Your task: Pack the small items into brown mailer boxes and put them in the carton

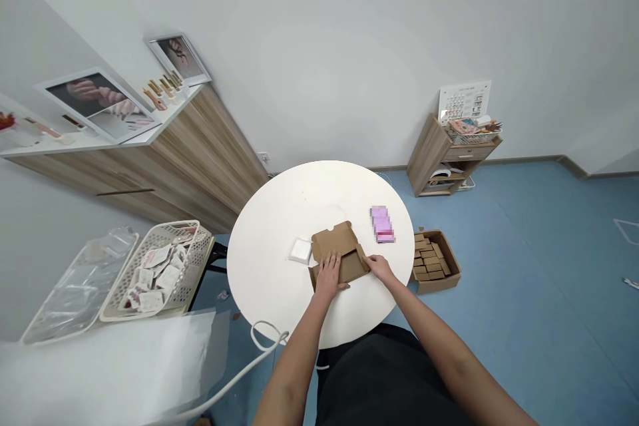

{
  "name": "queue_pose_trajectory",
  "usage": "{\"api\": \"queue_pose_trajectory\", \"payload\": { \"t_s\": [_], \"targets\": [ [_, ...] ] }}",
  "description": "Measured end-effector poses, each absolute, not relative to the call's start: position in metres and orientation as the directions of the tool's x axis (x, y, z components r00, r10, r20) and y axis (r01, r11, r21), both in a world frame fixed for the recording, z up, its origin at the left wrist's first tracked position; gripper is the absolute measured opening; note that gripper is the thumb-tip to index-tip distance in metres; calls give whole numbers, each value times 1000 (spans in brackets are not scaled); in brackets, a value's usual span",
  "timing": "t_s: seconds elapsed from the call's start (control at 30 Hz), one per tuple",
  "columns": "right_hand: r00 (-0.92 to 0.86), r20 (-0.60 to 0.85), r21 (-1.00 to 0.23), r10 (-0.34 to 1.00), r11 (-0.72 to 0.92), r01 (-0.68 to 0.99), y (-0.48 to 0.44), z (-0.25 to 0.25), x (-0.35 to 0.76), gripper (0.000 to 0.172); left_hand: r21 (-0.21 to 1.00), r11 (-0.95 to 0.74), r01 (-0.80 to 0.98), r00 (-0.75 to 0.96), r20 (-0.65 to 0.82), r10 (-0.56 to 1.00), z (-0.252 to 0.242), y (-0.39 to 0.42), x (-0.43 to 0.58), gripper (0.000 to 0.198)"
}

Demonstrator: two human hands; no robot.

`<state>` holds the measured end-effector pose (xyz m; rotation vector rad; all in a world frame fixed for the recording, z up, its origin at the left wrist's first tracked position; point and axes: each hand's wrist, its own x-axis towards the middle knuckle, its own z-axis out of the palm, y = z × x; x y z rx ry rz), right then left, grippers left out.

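**Hands on an open cardboard box (335, 237) at the near side of a round table**

At the far left, on a low stand, a clear plastic tray (74, 293) lies beside a pale mesh basket (196, 259) filled with small flat packets. Behind them a long wooden counter (200, 153) runs along the wall, with framed pictures (100, 101) propped on its white top. A white cable (262, 339) loops by the near left edge of the round white table (269, 213).

On the table, a small white packet (301, 250) lies just to the left of the box, close to its raised lid. The left hand (328, 273) lies flat on the near left part of the box, palm down and fingers stretched out, pressing and not gripping. The box sits near the table's middle, a little toward the person. Its lid stands open and tilts away to the far side.

The right hand (380, 267) meets the box at its near right corner, with its fingertips on the side wall. Whether it pinches the card or only pushes against it cannot be told. Farther right and a little beyond, a pink flat item (382, 223), blurred, lies apart from the box.

On the blue floor to the right of the table stands an open carton (452, 265) packed with small brown boxes. Against the far wall stands a small wooden cabinet (424, 153) with a calendar (464, 101) on top.
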<state>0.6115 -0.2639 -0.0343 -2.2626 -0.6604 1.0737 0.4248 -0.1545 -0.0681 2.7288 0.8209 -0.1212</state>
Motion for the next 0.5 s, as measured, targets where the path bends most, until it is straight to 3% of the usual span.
{"api": "queue_pose_trajectory", "payload": {
  "t_s": [0.1,0.5],
  "targets": [
    [578,-517,-605,632,-747,276,-257,-35,605,29,241,-794,559,829,-160,535,-64,-155,426,116],
    [518,-654,-303,551,-819,488,-231,-27,615,33,221,-778,588,809,-152,569,-59,-159,430,125]
  ]
}}
